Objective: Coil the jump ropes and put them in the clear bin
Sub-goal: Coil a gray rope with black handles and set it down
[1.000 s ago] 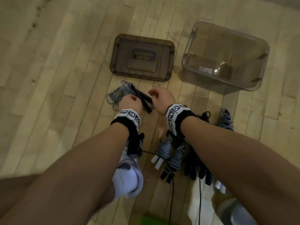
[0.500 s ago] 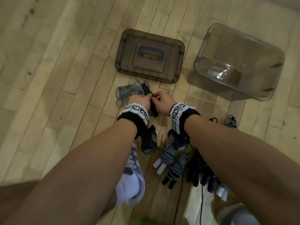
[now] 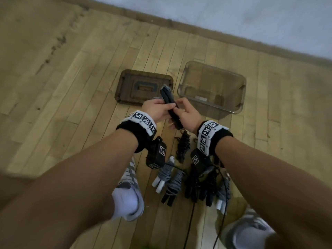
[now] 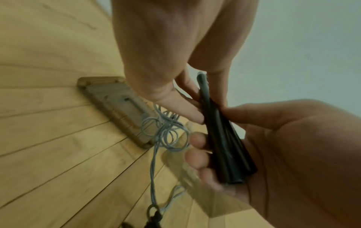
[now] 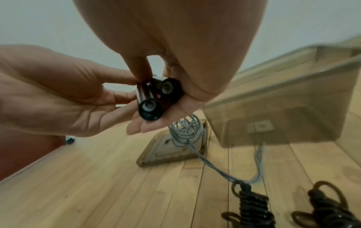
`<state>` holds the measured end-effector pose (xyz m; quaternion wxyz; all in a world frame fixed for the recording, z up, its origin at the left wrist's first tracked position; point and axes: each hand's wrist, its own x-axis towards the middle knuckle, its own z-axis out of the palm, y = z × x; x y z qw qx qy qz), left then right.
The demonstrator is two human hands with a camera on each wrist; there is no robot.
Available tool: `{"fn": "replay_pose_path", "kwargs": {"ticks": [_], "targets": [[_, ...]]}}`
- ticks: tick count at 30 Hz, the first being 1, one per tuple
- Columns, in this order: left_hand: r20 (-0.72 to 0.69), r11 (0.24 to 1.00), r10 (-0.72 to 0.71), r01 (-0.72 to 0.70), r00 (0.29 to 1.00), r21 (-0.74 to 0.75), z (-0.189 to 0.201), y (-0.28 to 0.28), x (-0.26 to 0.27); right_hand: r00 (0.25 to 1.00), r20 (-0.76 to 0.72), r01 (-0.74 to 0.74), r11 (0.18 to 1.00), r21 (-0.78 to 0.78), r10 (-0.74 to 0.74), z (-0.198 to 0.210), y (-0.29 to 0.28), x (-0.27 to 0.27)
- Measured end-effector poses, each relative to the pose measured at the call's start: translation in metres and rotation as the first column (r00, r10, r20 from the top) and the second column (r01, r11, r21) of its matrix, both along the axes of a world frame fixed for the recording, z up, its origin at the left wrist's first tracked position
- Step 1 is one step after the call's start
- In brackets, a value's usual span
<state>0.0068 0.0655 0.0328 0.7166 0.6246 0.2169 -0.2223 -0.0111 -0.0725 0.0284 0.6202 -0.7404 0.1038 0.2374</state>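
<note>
Two black handles (image 3: pixel 169 105) held above the floor (image 3: pixel 71 105), left hand (image 3: pixel 156 109) and right hand (image 3: pixel 188 114) each pinching them; grey rope (image 4: pixel 166 132) dangling. Bin (image 3: pixel 212 87) just beyond, rim open, beside lid (image 3: pixel 143 87) near wall.

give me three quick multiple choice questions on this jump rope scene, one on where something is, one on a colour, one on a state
1. Where does the brown plastic lid lie relative to the clear plastic bin?
A. inside it
B. beside it on the wooden floor
C. on top of it

2. What colour is the cord hanging from the two black handles?
A. grey
B. red
C. yellow

3. How are the handles held?
A. lying loose on the floor
B. by the left hand alone
C. by both, the right hand too

Answers: 1 B, the head view shows lid and bin side by side. 2 A, grey loops show in both wrist views. 3 C, fingers of both hands grip the pair.
</note>
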Motion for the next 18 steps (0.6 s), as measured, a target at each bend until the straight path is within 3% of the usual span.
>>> {"fn": "replay_pose_path", "kwargs": {"ticks": [3,8,11,15,18], "targets": [[0.091,0.992,-0.129,0.126,0.987,0.030,0.046,-0.018,-0.001,0.999,0.023,0.040,0.998,0.053,-0.041,0.042,-0.020,-0.011],[0.205,0.915,-0.378,0.331,0.903,0.229,0.120,-0.055,0.012,0.973,0.196,0.140,0.987,-0.079,-0.123,0.115,-0.069,-0.019],[0.274,0.900,-0.392,0.305,0.878,0.310,0.172,-0.085,0.015,0.933,0.351,0.152,0.970,-0.188,-0.078,0.156,-0.097,-0.029],[0.428,0.871,-0.420,0.224,0.800,0.436,0.230,-0.122,0.013,0.881,0.443,0.228,0.969,-0.096,-0.163,0.206,-0.124,-0.045],[0.561,0.914,-0.310,0.077,0.767,0.399,0.242,-0.136,0.013,0.853,0.477,0.268,0.962,-0.051,-0.212,0.236,-0.135,-0.055]]}}
